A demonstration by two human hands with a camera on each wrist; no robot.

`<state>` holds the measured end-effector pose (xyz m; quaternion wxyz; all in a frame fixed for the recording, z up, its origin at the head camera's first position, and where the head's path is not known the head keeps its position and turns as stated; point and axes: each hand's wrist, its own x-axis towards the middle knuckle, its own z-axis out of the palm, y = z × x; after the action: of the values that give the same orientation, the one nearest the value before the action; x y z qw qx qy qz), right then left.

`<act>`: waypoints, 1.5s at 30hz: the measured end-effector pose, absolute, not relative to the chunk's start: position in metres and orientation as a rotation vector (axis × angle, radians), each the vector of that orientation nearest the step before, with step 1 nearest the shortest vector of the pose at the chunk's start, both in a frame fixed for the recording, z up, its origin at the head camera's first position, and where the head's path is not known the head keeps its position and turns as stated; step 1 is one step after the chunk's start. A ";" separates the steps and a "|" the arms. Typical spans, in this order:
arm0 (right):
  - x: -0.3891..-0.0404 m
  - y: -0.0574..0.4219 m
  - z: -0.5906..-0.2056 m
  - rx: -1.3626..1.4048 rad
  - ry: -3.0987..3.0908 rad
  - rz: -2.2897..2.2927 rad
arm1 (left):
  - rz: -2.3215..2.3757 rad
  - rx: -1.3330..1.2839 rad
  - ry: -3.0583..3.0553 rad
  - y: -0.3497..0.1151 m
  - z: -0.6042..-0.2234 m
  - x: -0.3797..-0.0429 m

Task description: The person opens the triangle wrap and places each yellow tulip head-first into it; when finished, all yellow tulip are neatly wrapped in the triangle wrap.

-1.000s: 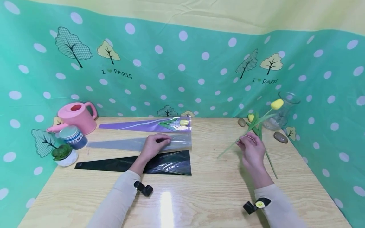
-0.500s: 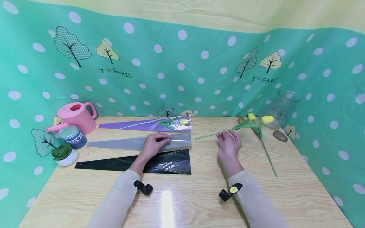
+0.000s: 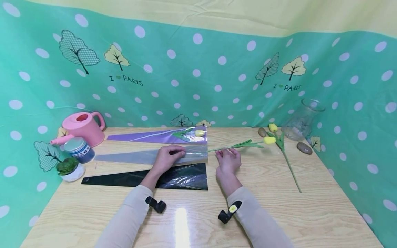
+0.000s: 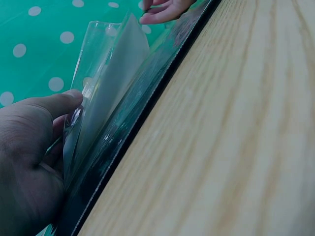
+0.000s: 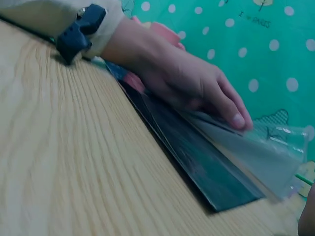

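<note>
My left hand (image 3: 167, 159) pinches the clear top film of a grey flower sleeve (image 3: 130, 157). In the left wrist view the mouth of this sleeve (image 4: 109, 81) gapes, clear film apart from grey backing. My right hand (image 3: 228, 162) pinches the green stem of a yellow tulip (image 3: 269, 140), which lies level with its bloom to the right. The stem's left end reaches in at the sleeve's mouth. Behind is a purple sleeve (image 3: 139, 136) holding another tulip (image 3: 200, 133); in front lies a black sleeve (image 3: 118, 179). A further yellow tulip (image 3: 288, 162) rests on the table at right.
At the left stand a pink watering can (image 3: 85, 127), a blue jar (image 3: 80, 149) and a potted succulent (image 3: 70, 168). A glass vase (image 3: 299, 122) and two brown stones, one near (image 3: 304, 148) and one far (image 3: 262, 132), are at the right back. A polka-dot cloth hangs behind.
My right hand has moved left with the tulip, turning it from slanted upright to nearly level, its stem end now at the grey sleeve. The left hand has stayed in place.
</note>
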<state>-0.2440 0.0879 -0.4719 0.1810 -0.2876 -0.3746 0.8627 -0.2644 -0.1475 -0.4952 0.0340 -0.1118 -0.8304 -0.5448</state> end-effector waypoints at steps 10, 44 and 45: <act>-0.236 0.066 -0.470 -0.835 -1.046 2.461 | -1.687 -0.363 -2.541 -0.148 -0.497 -0.265; -0.266 0.243 -0.437 -0.133 -2.200 1.986 | -1.657 -0.344 -2.573 -0.146 -0.492 -0.264; -0.267 0.250 -0.438 -0.124 -2.247 1.951 | -1.656 -0.342 -2.574 -0.147 -0.493 -0.264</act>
<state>-0.2671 0.2496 -0.4384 0.0813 -0.0416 -0.7519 0.6529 -0.2644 -0.1466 -0.4928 0.0309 -0.1110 -0.8353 -0.5376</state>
